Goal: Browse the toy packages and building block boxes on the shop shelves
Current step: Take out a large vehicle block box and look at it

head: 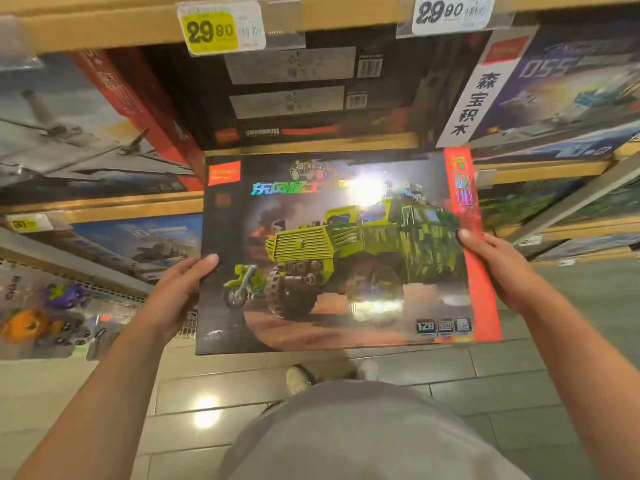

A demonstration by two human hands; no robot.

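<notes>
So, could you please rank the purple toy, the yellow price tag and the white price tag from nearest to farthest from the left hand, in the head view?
From the left hand:
1. Purple toy, just left of it, low on the hooks.
2. Yellow price tag, above it on the top shelf edge.
3. White price tag, far upper right on the same edge.

the building block box [346,251] looks like cardboard with a glossy, shiny print; light glares on its front and the letters shimmer like foil. the shelf edge [104,32] looks like matt wood. the price tags [221,27] are paper behind clear plastic. the floor tiles [207,403] are smooth and reflective.
</notes>
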